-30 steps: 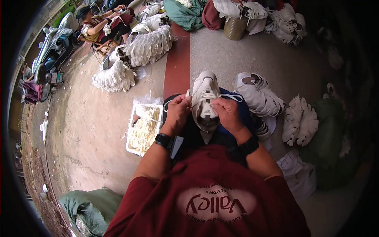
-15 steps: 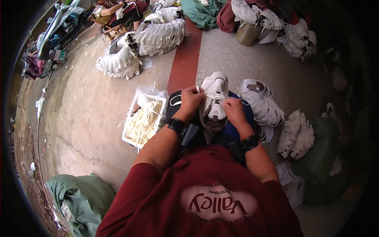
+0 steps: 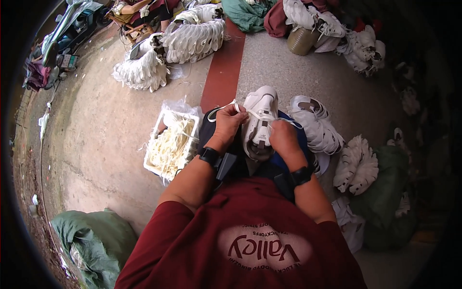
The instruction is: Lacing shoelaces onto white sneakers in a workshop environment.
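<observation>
A white sneaker (image 3: 260, 111) rests on my lap, toe pointing away from me. My left hand (image 3: 228, 124) pinches a white lace (image 3: 222, 109) that loops out to the left of the shoe. My right hand (image 3: 283, 139) grips the lace on the shoe's right side, close to the eyelets. Both wrists carry black bands. A white box of loose pale laces (image 3: 172, 144), lined with clear plastic, stands on the floor just left of my left forearm.
Rows of white shoes lie right of my lap (image 3: 317, 126) and further right (image 3: 356, 164). More piles of white shoes (image 3: 192, 38) sit at the back by a seated person (image 3: 139, 12). A green sack (image 3: 91, 241) lies at lower left. A red floor stripe (image 3: 224, 72) runs ahead.
The view has tilted down and closer. My hands have kept working the lace on the shoe; the left one now pulls a loop out leftward.
</observation>
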A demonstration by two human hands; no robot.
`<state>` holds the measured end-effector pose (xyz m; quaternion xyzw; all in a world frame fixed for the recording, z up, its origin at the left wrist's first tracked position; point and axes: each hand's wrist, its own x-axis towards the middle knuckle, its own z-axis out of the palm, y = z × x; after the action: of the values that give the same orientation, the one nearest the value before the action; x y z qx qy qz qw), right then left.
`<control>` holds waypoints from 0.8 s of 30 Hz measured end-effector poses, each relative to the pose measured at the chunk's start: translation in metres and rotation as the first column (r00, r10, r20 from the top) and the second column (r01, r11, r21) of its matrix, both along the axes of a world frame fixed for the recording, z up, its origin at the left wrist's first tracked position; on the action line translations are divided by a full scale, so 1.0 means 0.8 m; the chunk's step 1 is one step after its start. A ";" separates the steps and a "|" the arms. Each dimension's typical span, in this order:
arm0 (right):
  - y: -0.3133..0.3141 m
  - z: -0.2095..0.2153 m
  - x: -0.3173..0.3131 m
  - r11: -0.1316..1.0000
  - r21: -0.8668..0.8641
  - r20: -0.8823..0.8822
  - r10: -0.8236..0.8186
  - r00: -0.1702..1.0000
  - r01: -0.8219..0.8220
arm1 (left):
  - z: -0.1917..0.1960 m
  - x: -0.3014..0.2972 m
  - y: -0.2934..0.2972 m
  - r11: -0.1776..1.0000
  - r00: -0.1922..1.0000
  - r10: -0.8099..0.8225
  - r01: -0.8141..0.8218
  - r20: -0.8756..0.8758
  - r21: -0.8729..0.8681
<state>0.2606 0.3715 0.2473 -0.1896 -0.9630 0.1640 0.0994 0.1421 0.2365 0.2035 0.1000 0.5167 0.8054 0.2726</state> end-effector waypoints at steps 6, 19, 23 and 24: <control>0.026 -0.018 -0.009 0.994 -0.068 0.056 0.092 0.994 -0.088 | -0.005 0.002 -0.003 0.998 0.998 -0.056 0.055 -0.033 -0.021; 0.024 -0.041 -0.009 0.899 -0.398 -0.310 0.060 0.949 -0.186 | -0.003 0.000 -0.002 0.994 0.991 -0.112 0.112 -0.071 -0.009; 0.009 -0.031 -0.002 0.916 -0.372 -0.377 0.001 0.926 -0.152 | -0.007 0.000 -0.005 0.993 0.994 -0.105 0.103 -0.035 -0.056; 0.007 -0.030 -0.001 0.892 -0.439 -0.383 -0.075 0.921 -0.110 | -0.008 -0.001 -0.006 0.993 0.994 -0.103 0.101 -0.036 -0.058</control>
<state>0.2599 0.3769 0.2230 -0.1622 -0.8605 0.4185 0.2409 0.1416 0.2315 0.1973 0.1343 0.5386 0.7735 0.3058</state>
